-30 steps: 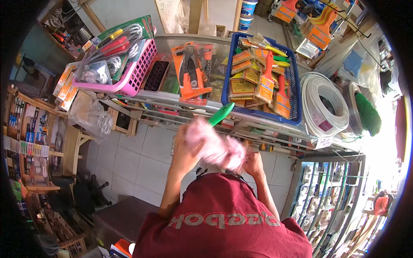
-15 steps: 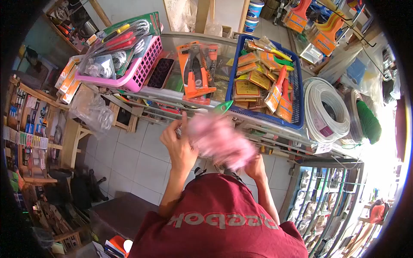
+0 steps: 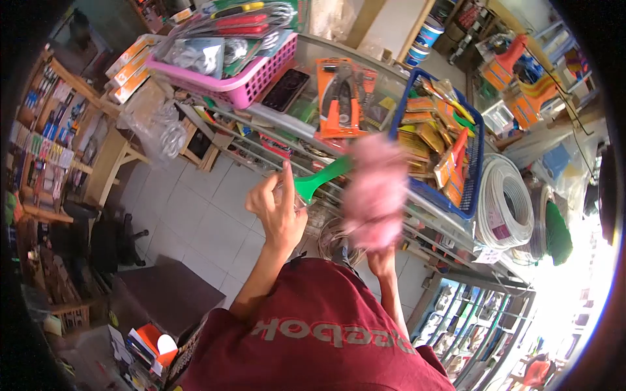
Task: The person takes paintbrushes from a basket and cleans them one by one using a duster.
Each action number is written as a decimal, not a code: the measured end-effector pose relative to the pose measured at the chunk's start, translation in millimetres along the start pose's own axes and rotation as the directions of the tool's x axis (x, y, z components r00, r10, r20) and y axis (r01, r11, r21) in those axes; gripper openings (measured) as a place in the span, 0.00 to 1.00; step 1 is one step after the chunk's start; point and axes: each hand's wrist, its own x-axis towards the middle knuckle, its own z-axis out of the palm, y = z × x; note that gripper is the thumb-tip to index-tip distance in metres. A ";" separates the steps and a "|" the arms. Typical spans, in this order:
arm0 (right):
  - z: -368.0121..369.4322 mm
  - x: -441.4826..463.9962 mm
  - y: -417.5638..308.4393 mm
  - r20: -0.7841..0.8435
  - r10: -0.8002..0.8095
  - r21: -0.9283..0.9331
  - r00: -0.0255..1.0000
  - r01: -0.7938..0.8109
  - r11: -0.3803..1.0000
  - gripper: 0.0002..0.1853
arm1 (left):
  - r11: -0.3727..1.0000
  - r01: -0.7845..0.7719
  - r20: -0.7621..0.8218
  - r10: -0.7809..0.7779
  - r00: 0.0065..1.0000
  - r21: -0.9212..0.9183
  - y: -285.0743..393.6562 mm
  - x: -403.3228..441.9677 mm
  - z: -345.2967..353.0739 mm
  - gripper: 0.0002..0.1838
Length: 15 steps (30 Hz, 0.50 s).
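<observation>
My left hand grips the wide end of a green-handled brush, whose handle points up to the right. A pink cloth, smeared by motion, is in my right hand, which is mostly hidden beneath it. The cloth is just right of the handle's tip. Beyond, on the glass counter, a blue basket holds packaged brushes, and orange-handled pliers lie in their packaging.
A pink basket of packaged goods and a dark phone are on the counter's left part. White cable coils sit at its right. A brown box-like surface stands at lower left.
The pink cloth has moved right, off the green brush, and more of the brush's handle shows. The view has turned, so the counter now slopes down to the right.
</observation>
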 end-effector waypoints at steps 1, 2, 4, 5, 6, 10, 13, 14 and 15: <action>0.8 2.4 -8.2 0.160 0.078 -0.053 0.984 -0.071 0.996 0.18 | 1.000 0.000 -0.020 0.000 1.000 0.031 -4.5 -1.5 -2.6 0.46; 0.6 6.4 -18.5 0.311 0.161 -0.120 0.937 -0.129 0.984 0.18 | 0.998 0.003 -0.040 -0.001 0.999 0.061 -9.2 -3.3 -5.4 0.46; 14.2 13.0 -24.0 0.138 0.238 0.225 0.962 -0.264 0.938 0.12 | 0.994 0.030 -0.038 -0.026 0.999 0.107 -18.7 -7.5 -13.9 0.45; 19.6 6.6 -7.0 0.221 0.404 0.283 0.888 -0.455 0.845 0.11 | 0.991 0.055 -0.021 -0.053 0.998 0.123 -23.3 -8.6 -20.1 0.44; 20.9 3.0 -14.2 0.266 0.476 0.223 0.839 -0.533 0.816 0.10 | 0.987 0.079 0.002 -0.080 0.997 0.142 -28.6 -11.2 -28.2 0.42; 48.3 -3.1 -23.2 0.315 -0.039 -0.023 0.948 0.048 0.999 0.10 | 0.993 0.098 -0.183 -0.084 0.980 0.069 -52.1 -25.6 -38.4 0.33; 57.2 0.1 -40.7 0.468 0.406 0.214 0.785 -0.546 0.810 0.10 | 0.976 0.137 -0.123 -0.117 0.985 0.169 -72.2 -39.4 -55.4 0.33; 61.3 2.6 -46.8 0.518 0.530 0.290 0.671 -0.721 0.629 0.09 | 0.970 0.156 -0.122 -0.134 0.983 0.186 -78.6 -43.0 -59.2 0.33; 63.7 0.4 -49.8 0.585 0.529 0.253 0.615 -0.758 0.602 0.08 | 0.966 0.173 -0.116 -0.152 0.981 0.193 -84.7 -46.5 -64.3 0.34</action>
